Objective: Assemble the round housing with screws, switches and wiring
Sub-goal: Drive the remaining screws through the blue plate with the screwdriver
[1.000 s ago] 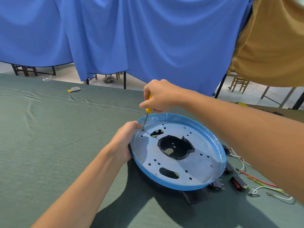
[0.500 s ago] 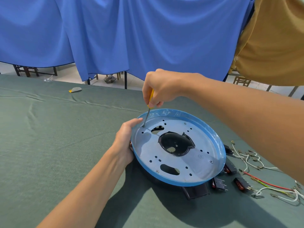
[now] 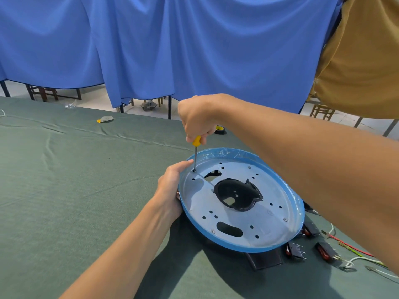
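The round housing (image 3: 267,221) is a blue-rimmed metal plate with many holes and a black centre piece, lying on the green table. My left hand (image 3: 172,186) grips its left rim. My right hand (image 3: 198,117) holds a yellow-handled screwdriver (image 3: 196,152) upright, its tip on a screw near the plate's far left edge. Two screws sit in the plate near its front edge. Black switches (image 3: 295,251) with red faces lie to the right of the plate, beside loose wires (image 3: 354,253) in white, red and green.
A black flat part (image 3: 265,261) sticks out from under the plate at the front. A tape roll (image 3: 220,128) lies behind my right hand. A small grey and yellow object (image 3: 105,119) sits far left near the table's back edge. Blue cloth hangs behind.
The view has shifted a little. The screwdriver now stands closer to vertical. My left hand stays on the rim.
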`<state>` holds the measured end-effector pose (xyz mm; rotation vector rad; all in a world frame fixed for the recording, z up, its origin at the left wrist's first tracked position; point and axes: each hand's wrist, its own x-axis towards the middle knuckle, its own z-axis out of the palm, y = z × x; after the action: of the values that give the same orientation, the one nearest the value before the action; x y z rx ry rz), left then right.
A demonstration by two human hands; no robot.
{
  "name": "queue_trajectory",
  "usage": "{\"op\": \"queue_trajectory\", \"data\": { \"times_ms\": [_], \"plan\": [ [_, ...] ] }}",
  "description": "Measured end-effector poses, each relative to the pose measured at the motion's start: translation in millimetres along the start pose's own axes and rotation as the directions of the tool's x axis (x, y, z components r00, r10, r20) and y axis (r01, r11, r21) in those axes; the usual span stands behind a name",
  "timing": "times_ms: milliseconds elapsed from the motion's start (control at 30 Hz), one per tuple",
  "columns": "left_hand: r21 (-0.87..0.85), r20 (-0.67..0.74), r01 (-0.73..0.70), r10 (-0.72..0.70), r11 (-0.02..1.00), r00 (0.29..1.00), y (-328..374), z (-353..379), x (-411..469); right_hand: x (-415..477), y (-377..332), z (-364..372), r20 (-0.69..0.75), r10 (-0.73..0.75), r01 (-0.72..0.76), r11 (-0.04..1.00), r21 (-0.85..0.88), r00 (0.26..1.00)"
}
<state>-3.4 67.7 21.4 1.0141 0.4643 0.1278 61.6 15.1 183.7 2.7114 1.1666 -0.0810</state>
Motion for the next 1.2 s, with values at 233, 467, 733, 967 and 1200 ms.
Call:
{"op": "queue_trajectory", "data": {
  "times_ms": [233, 467, 733, 967, 1200],
  "plan": [
    [0.008, -0.010, -0.008, 0.009, 1.000, 1.000, 1.1, 0.5, -1.0, 8.8, -0.4, -3.0, 0.274, 0.220, -0.223, 0.975, -0.020, 0.936],
    [0.013, -0.033, 0.003, -0.003, 1.000, 0.999, 0.6, 1.3, 0.5, -15.7, -2.3, -3.7, 0.046, -0.054, 0.058, 0.994, -0.089, 0.997],
    [0.012, -0.050, 0.006, -0.005, 1.000, 0.999, 0.5, 1.4, -0.5, -6.3, 5.4, 18.8, -0.149, 0.026, -0.023, 0.999, 0.025, 0.989],
    [0.005, -0.033, 0.000, 0.000, 1.000, 0.999, 0.2, 1.4, -0.2, -8.2, 12.1, 11.0, -0.153, -0.050, 0.051, 0.999, 0.005, 0.987],
    [0.000, -0.035, 0.009, -0.009, 1.000, 0.999, -0.3, 1.9, -0.7, -2.0, 15.3, 27.4, -0.269, 0.040, -0.037, 0.999, 0.014, 0.962]
  ]
}}
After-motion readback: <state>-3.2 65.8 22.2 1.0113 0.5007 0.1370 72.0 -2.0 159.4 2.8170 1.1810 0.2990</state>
